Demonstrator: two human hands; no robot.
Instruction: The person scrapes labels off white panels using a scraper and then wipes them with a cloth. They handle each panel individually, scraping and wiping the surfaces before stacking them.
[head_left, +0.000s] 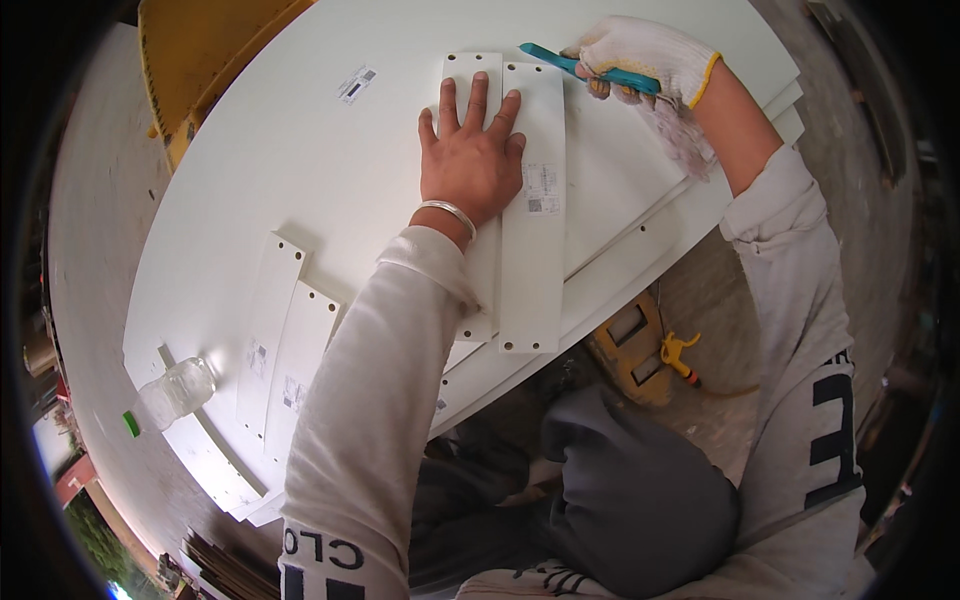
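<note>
My left hand (pixel 468 160) is bare and lies flat with fingers spread. It presses on a narrow white board (pixel 472 65), and its thumb side touches a second white board (pixel 535 270) alongside. That second board has a printed label and small holes at both ends. At the upper right, my right hand (pixel 650 60) wears a white knitted glove with a yellow cuff. Its fingers are wrapped round a slim teal utility knife (pixel 545 57), whose blade I cannot make out. A pinkish-white rag (pixel 683 140) hangs just below this hand.
Large white panels (pixel 330 150) lie stacked beneath the boards. At the left are more narrow boards (pixel 270 310) and a clear bottle (pixel 178 392) with a green cap, lying on its side. A yellow air gun (pixel 680 350) is below the panel edge; yellow machinery (pixel 200 60) stands upper left.
</note>
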